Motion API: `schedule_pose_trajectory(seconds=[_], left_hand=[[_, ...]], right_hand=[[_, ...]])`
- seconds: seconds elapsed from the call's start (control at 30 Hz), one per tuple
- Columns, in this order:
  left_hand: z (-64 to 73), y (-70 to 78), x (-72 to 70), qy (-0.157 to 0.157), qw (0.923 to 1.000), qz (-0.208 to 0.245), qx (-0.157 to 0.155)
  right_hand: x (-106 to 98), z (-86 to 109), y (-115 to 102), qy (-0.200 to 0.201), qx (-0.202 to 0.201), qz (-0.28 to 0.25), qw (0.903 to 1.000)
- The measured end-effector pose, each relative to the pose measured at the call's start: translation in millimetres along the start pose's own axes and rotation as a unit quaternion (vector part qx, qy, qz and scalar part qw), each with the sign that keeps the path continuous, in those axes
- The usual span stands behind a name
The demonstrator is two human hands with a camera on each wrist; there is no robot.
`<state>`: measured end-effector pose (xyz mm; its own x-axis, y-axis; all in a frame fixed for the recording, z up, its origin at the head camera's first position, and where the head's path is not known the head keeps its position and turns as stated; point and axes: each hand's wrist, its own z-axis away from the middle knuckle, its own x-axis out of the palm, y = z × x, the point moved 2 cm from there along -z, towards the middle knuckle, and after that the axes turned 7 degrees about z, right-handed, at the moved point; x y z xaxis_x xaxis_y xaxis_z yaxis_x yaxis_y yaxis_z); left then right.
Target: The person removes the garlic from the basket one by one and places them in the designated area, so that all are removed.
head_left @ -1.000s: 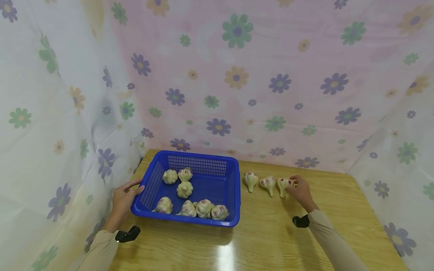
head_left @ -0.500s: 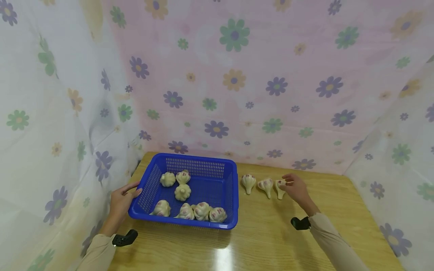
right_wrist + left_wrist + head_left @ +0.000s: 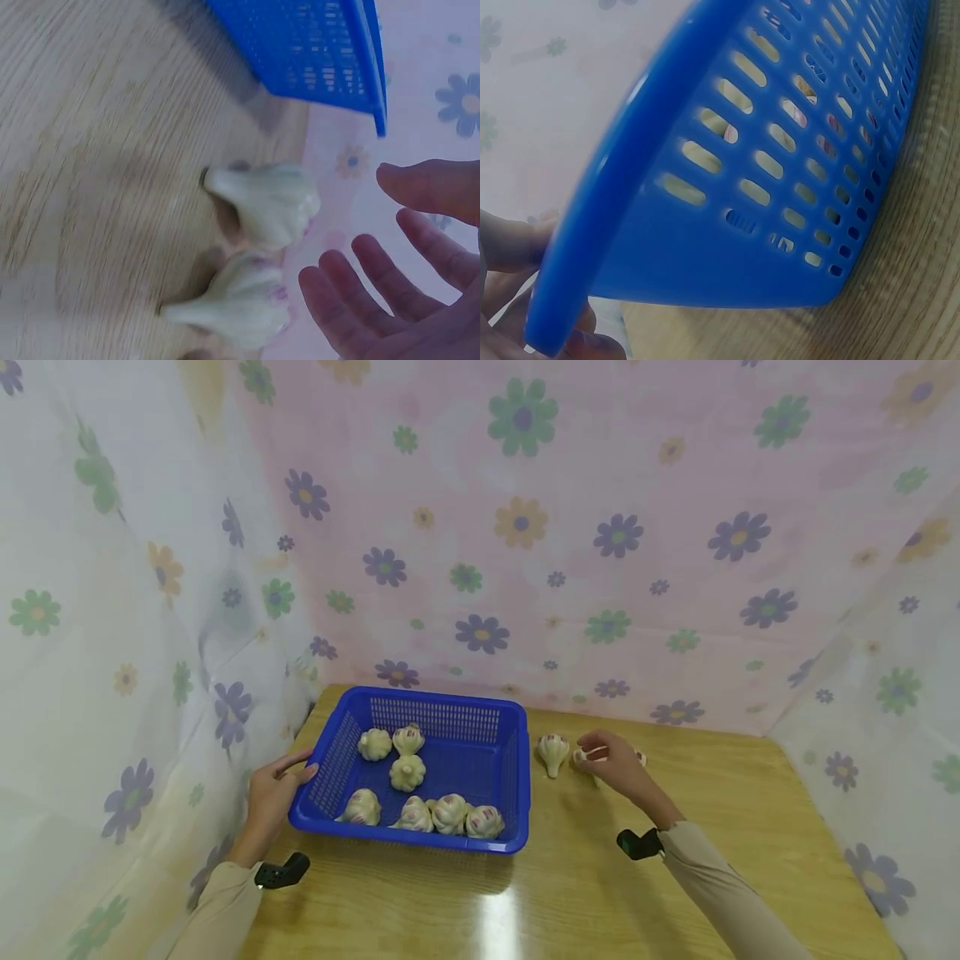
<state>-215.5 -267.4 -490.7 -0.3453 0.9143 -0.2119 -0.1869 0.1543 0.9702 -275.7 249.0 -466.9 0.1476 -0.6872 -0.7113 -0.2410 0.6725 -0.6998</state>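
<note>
My left hand (image 3: 268,797) grips the left rim of a blue plastic basket (image 3: 408,837), its fingers (image 3: 596,346) round the edge in the left wrist view. Several garlic bulbs lie inside, among them one at the front left (image 3: 363,807). On the wood to the basket's right, a garlic bulb (image 3: 553,752) lies with its stem toward me. My right hand (image 3: 621,770) hovers over the row, partly hiding a second bulb (image 3: 582,758) and most of a third bulb (image 3: 641,757). In the right wrist view its fingers (image 3: 341,300) are spread, holding nothing, beside two bulbs.
The wooden table (image 3: 570,893) meets a pink flowered cloth (image 3: 675,585) behind the basket and bulbs. White flowered sheets hang at the left (image 3: 150,635) and right (image 3: 885,718) sides.
My right hand has let go of the rightmost garlic bulb and moved left over the middle one. My left hand stays at the basket's rim.
</note>
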Motion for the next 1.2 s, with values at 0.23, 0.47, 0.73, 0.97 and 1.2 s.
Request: schedule_pose_trajectory(seconds=[0.23, 0.47, 0.73, 0.97, 1.2], left_hand=[[-1.5, 0.1, -0.4, 0.001, 1.0, 0.005, -0.004], [-1.0, -0.2, -0.5, 0.0, 0.9999, 0.01, -0.004], [-1.4, 0.2, 0.1, -0.001, 0.9998, 0.017, -0.007], [-1.3, 0.1, 0.2, -0.001, 0.9998, 0.014, -0.014], [-1.3, -1.1, 0.2, 0.002, 0.9999, 0.012, -0.008]], right_hand=[[16, -2.7, -25, -0.014, -0.039, -0.013, 0.999], [28, -5.7, -46, -0.037, -0.064, -0.013, 0.9972], [38, -11.0, -63, -0.075, -0.073, -0.029, 0.9941], [49, -18.4, -76, -0.102, -0.099, -0.039, 0.989], [58, -25.6, -89, -0.133, -0.136, -0.019, 0.9816]])
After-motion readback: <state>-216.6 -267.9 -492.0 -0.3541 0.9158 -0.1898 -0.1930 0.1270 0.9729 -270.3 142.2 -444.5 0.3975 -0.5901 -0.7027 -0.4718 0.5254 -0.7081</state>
